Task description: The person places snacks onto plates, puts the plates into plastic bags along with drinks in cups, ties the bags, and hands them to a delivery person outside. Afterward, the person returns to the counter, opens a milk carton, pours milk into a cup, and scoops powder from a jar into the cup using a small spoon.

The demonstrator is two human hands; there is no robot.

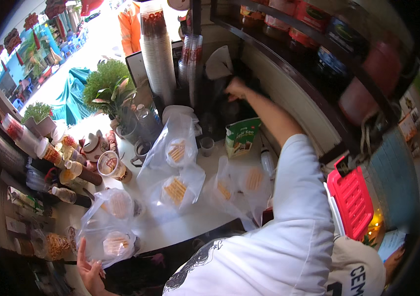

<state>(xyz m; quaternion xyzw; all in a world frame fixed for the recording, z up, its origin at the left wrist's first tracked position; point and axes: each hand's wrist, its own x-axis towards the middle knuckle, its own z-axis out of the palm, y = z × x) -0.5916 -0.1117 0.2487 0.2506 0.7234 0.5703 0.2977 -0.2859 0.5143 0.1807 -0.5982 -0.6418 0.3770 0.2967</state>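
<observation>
At the lower left, my left hand (91, 273) is beside a clear plastic bag (99, 225) of lidded cups, its index finger extended at the bag's edge. My right arm stretches to the dark back corner. My right hand (236, 90) is bent there below a pale folded sheet (219, 63); what its fingers hold is hidden. Mid-counter lies a second bag (186, 142) with cups bearing striped, light-brown pieces on top. A third such bag (223, 181) is near my right upper arm. A green printed pouch (243, 137) stands behind it.
Tall stacks of plastic cups (158, 63) rise at the back beside a potted plant (112, 88). Bottles (84, 172) and a printed cup (112, 166) crowd the white counter's left. A dark shelf (287, 74) with jars overhangs the right; another person (358, 266) is at lower right.
</observation>
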